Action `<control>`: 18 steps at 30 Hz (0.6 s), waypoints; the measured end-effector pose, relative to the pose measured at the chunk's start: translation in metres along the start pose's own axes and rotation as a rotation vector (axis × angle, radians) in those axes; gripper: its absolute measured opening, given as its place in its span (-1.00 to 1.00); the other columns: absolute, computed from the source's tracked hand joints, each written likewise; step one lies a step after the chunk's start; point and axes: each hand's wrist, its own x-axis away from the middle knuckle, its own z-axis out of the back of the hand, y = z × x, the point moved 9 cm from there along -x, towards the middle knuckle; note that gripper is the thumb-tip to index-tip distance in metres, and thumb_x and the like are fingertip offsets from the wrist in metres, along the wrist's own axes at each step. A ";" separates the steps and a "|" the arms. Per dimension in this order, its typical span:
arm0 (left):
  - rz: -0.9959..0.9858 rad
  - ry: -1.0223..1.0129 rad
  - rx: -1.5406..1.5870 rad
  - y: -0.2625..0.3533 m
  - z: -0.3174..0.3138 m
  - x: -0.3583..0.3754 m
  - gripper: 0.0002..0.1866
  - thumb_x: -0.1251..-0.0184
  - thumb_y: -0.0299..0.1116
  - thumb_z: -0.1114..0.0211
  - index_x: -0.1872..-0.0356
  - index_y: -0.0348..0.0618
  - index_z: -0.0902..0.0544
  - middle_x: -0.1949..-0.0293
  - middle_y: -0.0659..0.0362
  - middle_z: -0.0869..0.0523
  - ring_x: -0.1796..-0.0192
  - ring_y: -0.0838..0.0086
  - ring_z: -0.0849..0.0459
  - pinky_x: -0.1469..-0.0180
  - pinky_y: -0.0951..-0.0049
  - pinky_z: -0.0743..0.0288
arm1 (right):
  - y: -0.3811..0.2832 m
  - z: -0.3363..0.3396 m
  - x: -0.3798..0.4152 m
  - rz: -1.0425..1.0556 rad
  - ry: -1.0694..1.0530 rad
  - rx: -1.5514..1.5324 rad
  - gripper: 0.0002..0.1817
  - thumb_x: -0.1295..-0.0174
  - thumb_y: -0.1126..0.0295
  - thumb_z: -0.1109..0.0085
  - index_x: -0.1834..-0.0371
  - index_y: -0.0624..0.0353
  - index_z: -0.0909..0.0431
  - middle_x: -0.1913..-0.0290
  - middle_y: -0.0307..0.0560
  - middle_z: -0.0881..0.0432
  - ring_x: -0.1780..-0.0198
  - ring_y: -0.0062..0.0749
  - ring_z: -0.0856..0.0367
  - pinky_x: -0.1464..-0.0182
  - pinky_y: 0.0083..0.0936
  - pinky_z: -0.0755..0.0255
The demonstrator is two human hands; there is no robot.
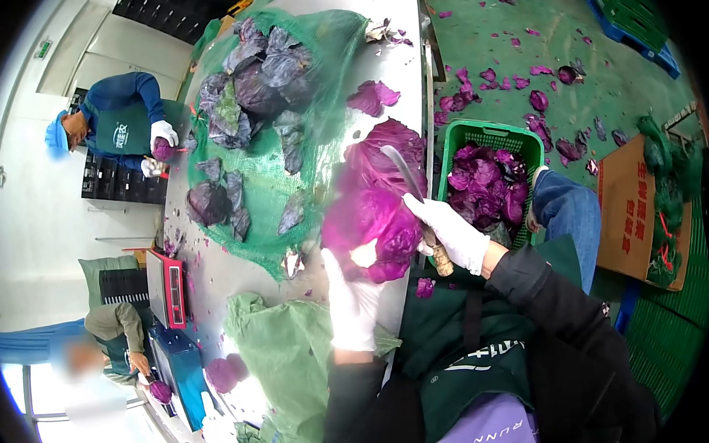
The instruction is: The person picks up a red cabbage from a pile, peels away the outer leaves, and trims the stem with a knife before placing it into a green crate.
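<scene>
A trimmed red cabbage (362,221) rests against my left hand (352,306), which wears a white glove and supports it from below with the thumb up its side. The cut stem shows pale on the cabbage. In my right hand (455,231), also gloved, is a knife (404,171) with a curved blade and a wooden handle; the fingers wrap round it close to the cabbage's side. Just beyond lies another red cabbage (390,143) on the table, partly hidden by the first. Loose purple leaves (374,98) lie farther off.
A green net (322,71) holding dark-leaved cabbages spreads over the table (394,51). Beside me stands a green crate (490,126) of purple leaves; a cardboard box (610,208) is behind it. Two co-workers handle cabbages across the table, near a red scale (166,289). Leaves litter the floor.
</scene>
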 end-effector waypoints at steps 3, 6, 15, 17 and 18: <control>-0.095 0.016 0.036 0.007 0.012 0.006 -0.18 -0.49 0.22 -0.11 -0.55 -0.07 -0.14 -0.45 -0.09 -0.36 -0.45 0.08 -0.41 -0.46 -0.15 -0.34 | 0.002 -0.007 0.000 -0.010 0.022 0.098 -0.56 -0.45 -0.08 -0.15 0.10 0.12 -0.53 0.55 -0.31 -0.48 0.59 -0.69 -0.42 0.54 -0.65 -0.27; -0.036 0.027 0.200 0.009 0.011 0.014 -0.18 -0.47 0.29 -0.05 -0.54 -0.05 -0.16 -0.45 -0.05 -0.33 -0.45 0.03 -0.38 -0.40 -0.23 -0.38 | -0.020 -0.028 0.011 0.018 0.050 0.374 -0.54 -0.46 -0.02 -0.16 -0.14 0.15 -0.55 0.44 -0.35 -0.54 0.57 -0.78 -0.43 0.54 -0.74 -0.29; 0.147 0.007 0.545 0.018 0.032 0.044 -0.17 -0.32 0.36 -0.14 -0.47 0.07 -0.32 -0.40 0.03 -0.40 -0.41 0.08 -0.37 -0.34 -0.20 -0.34 | -0.035 -0.090 0.016 0.422 0.035 0.779 -0.55 -0.30 0.15 -0.36 -0.17 0.16 -0.64 0.20 -0.19 -0.63 0.14 -0.52 -0.63 0.06 -0.55 -0.52; 0.129 -0.005 0.535 0.021 0.038 0.050 -0.16 -0.33 0.39 -0.10 -0.48 0.08 -0.29 -0.41 0.02 -0.38 -0.43 0.07 -0.37 -0.36 -0.21 -0.33 | -0.051 -0.117 0.031 0.628 0.013 0.847 -0.56 -0.26 0.17 -0.41 -0.15 0.13 -0.66 0.13 -0.16 -0.63 0.15 -0.51 -0.64 0.06 -0.53 -0.53; 0.124 -0.018 0.547 0.022 0.039 0.052 -0.15 -0.34 0.41 -0.06 -0.50 0.09 -0.27 -0.43 0.02 -0.36 -0.44 0.06 -0.36 -0.37 -0.23 -0.33 | -0.053 -0.129 0.034 0.614 -0.041 0.938 -0.52 -0.20 0.18 -0.47 -0.16 0.09 -0.66 0.03 -0.16 -0.60 0.15 -0.47 -0.66 0.07 -0.50 -0.55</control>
